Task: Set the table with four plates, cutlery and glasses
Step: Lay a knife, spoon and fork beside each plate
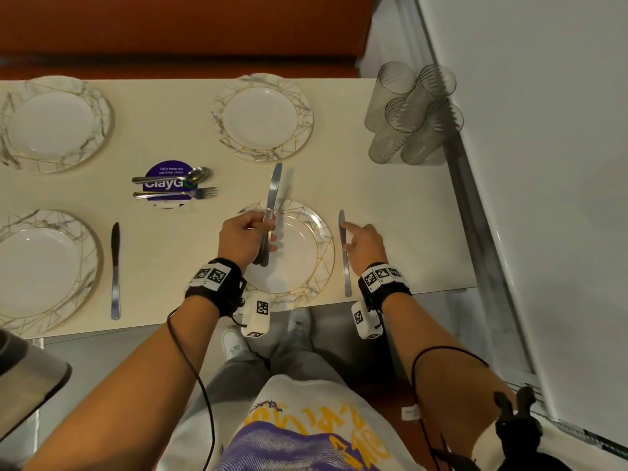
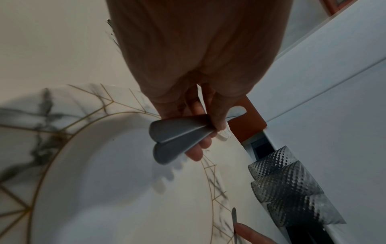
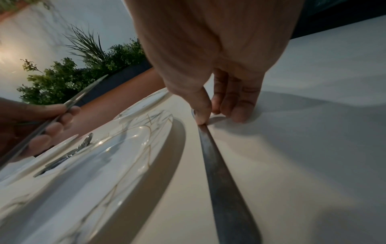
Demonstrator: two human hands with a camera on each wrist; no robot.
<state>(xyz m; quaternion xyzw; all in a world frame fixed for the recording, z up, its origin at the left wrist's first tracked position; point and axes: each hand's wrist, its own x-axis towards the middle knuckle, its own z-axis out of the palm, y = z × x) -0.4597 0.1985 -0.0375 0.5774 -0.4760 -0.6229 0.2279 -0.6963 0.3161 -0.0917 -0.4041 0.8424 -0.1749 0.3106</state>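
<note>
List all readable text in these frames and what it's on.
"Let's keep our pantries clean": small line on the round purple sticker on the cream table.
"ClayGo": large white word on the same sticker, partly covered by a steel spoon.
Yellow lettering on the white and purple shirt: upside down, unreadable.
Black and white wristband squares: codes, no words.

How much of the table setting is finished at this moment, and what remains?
Done: four plates lie on the table; one knife lies beside the near-left plate. In hand: the right hand presses a second knife flat beside the near-right plate; the left hand holds two more knives. Left: far settings, spoon, fork, and the glasses, grouped in the corner.
</note>
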